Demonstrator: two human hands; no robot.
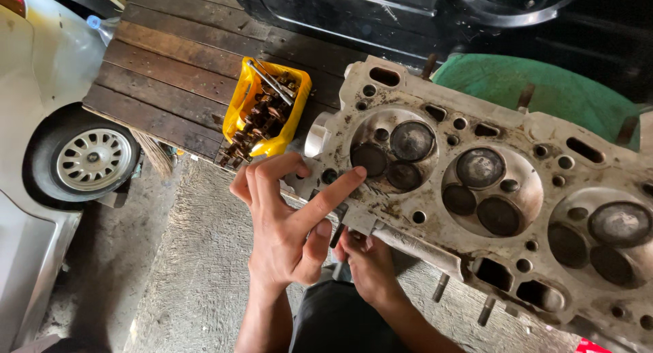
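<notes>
Grimy cast metal of the cylinder head filling the right and centre of the frame, lying chamber-face up. Being steadied from above by the left hand, forefinger stretched onto the face, gripping nothing; right hand tucked under the near edge, grip hidden. Yellow tray of parts sitting on the wooden pallet, upper left, within reach.

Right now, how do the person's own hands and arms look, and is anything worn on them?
Both hands are bare: no gloves, rings or watch show. The left hand and its forearm are uncovered down to the picture's lower edge, with no sleeve in view. The right hand is bare as well, its forearm also sleeveless. Dark grime marks the fingers of the left hand.
</notes>
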